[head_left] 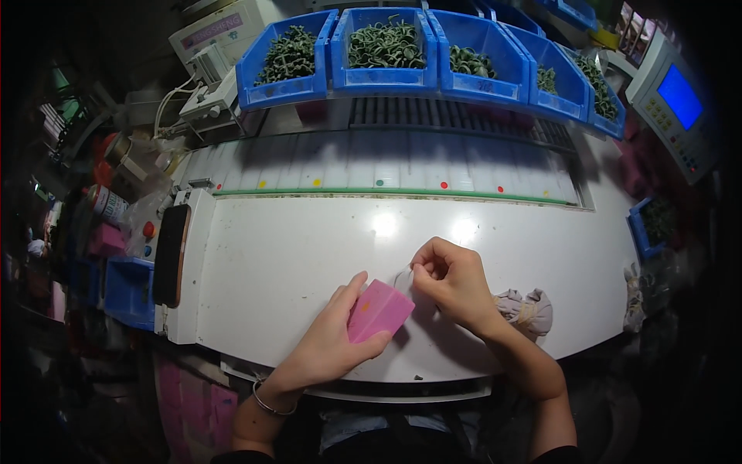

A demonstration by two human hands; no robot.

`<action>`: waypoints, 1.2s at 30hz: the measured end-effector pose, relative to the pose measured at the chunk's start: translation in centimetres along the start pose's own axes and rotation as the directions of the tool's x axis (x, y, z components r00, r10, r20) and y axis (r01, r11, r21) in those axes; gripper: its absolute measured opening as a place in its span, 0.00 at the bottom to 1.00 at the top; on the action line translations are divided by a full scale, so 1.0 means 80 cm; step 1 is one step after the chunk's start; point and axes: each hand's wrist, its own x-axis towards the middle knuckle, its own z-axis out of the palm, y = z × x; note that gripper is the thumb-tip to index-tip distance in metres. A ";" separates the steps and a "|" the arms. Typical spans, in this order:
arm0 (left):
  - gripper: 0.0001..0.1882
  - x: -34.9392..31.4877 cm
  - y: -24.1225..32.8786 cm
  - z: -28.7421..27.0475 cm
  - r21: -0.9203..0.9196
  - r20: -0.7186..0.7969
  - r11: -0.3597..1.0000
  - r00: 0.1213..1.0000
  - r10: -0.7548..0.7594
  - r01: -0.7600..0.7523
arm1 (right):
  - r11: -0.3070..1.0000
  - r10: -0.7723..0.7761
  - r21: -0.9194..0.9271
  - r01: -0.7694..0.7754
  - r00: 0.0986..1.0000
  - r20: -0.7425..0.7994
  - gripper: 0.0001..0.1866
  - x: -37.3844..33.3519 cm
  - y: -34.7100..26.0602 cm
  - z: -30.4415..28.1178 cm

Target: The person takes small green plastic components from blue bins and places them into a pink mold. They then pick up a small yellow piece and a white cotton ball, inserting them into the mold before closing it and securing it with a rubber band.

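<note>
My left hand point(328, 336) is wrapped round a pink rectangular block point(382, 312) with a small yellow-orange mark on one side. The block is tilted above the white worktop point(286, 263). Just beyond its upper right corner, my right hand point(456, 280) is closed in a pinch. A thin, pale, see-through strip point(403, 277) runs from those fingertips toward the block; whether it is joined to the block I cannot tell. A greyish cloth bundle point(533, 311) tied with a band lies beside my right wrist, partly behind it.
Blue bins point(384, 76) holding curled green pieces line the back. Before them lies a pale slatted panel point(348, 162) with coloured dots and a green strip. A phone point(172, 255) rests at the left; a control unit with a blue screen point(680, 97) stands back right.
</note>
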 end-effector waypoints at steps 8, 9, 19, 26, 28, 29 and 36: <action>0.31 -0.006 -0.015 -0.004 -0.893 0.132 0.421 0.987 -0.087 0.157 | 0.797 -0.280 -0.578 0.177 0.956 -0.093 0.06 0.002 0.017 0.001; 0.29 -0.005 -0.009 0.005 -0.917 0.035 0.390 0.992 -0.118 0.079 | 0.795 -0.282 -0.579 0.183 0.956 -0.085 0.06 0.001 0.016 -0.003; 0.23 0.014 0.021 0.045 -0.611 -0.471 0.721 0.882 -0.001 -0.326 | 0.695 -0.393 -0.498 0.518 0.854 0.341 0.49 -0.036 -0.057 0.015; 0.28 -0.002 0.015 0.048 -0.130 -0.566 0.873 0.758 0.324 -0.470 | 0.760 -0.444 -0.410 0.505 0.863 0.240 0.48 -0.039 -0.053 0.014; 0.30 -0.006 0.026 0.037 -0.405 -0.503 0.814 0.845 0.182 -0.416 | 0.805 -0.444 -0.323 0.498 0.866 0.231 0.47 -0.041 -0.050 0.011; 0.33 -0.007 0.030 0.031 -0.646 -0.394 0.692 0.917 0.061 -0.324 | 0.806 -0.473 -0.285 0.520 0.853 0.219 0.46 -0.041 -0.048 0.010; 0.40 0.000 0.025 0.040 -0.906 0.155 0.395 0.987 -0.027 0.153 | 0.780 -0.545 -0.248 0.575 0.818 0.183 0.43 -0.052 -0.037 0.016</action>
